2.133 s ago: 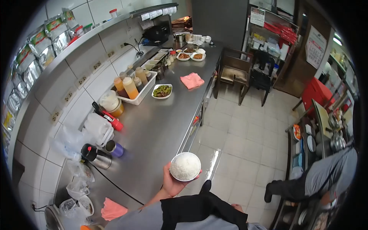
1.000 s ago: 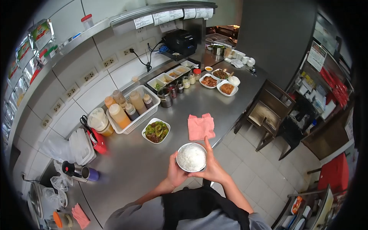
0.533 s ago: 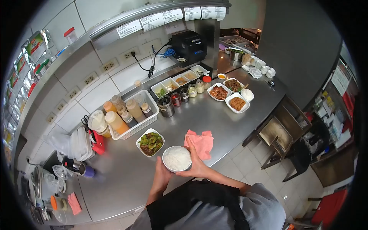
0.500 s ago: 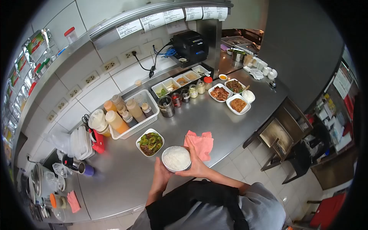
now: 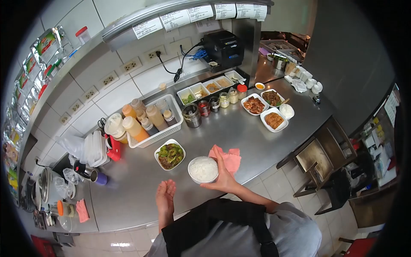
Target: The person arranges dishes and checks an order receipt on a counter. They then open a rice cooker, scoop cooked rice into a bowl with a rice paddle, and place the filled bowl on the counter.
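A white bowl of rice (image 5: pixel 203 169) is gripped from its right side by my right hand (image 5: pixel 222 174), thumb and fingers round the wall. My left hand (image 5: pixel 165 198) is off the bowl, to its lower left, palm up with the fingers loosely stretched and nothing in them. Beyond my left hand stands a square white dish of green and brown food (image 5: pixel 170 155) on the steel counter (image 5: pixel 128 192). A crumpled pink cloth (image 5: pixel 231 160) lies just behind my right hand, partly hidden by it.
A white basket of sauce bottles (image 5: pixel 159 130) stands by the wall, with several jars (image 5: pixel 214 104) to its right. White dishes of cooked food (image 5: pixel 274 120) sit at the far right. A purple-based flask (image 5: pixel 101 178) and a folded pink cloth (image 5: pixel 82 210) are at left.
My left hand has let go of the rice bowl and drawn away to the left. My right hand alone now holds the bowl. The view has shifted slightly.
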`<state>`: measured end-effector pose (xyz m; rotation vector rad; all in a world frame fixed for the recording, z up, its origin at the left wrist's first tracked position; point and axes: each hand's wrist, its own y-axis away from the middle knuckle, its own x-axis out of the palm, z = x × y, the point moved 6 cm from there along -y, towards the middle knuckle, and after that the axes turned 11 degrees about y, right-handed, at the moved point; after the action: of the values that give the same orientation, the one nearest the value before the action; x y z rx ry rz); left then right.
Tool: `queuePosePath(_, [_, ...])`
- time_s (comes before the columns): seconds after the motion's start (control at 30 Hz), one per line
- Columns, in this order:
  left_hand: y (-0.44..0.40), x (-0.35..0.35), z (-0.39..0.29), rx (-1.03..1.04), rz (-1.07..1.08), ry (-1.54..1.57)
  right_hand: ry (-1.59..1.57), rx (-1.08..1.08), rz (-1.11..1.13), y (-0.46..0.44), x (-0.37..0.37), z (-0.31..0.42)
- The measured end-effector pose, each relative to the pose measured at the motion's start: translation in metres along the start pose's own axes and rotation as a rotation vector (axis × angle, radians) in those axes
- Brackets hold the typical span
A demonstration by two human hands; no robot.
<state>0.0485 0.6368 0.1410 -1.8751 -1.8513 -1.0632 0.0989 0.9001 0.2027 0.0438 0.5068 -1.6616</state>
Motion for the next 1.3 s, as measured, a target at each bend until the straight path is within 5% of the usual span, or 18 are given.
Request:
queuePosePath(0.2, [-0.039,-0.013,-0.007,0.056,-0.047,-0.072,0.013,0.000,-0.023,0.009,0.007,-0.013])
queuePosePath(0.33, [-0.081,-0.048,-0.004,0.299,-0.281,-0.458,-0.033,0.040,-0.013,0.013,0.008,-0.016])
queuePosePath(0.5, [-0.169,-0.141,0.038,0.467,-0.259,-0.687,0.136,-0.023,-0.080,0.014,-0.001,-0.013])
queuePosePath(0.6, [-0.144,-0.104,0.044,0.076,-0.235,-0.653,0.144,-0.024,-0.126,0.015,-0.007,-0.013])
queuePosePath(0.7, [-0.136,-0.080,0.053,-0.082,-0.053,-0.537,0.172,-0.005,-0.155,0.017,-0.012,-0.018])
queuePosePath(1.0, [-0.150,-0.064,0.061,0.034,0.033,-0.397,0.150,0.038,-0.156,0.023,-0.007,-0.035])
queuePosePath(1.3, [-0.161,-0.070,0.049,0.151,-0.178,-0.497,0.254,0.016,-0.044,0.019,0.014,-0.032])
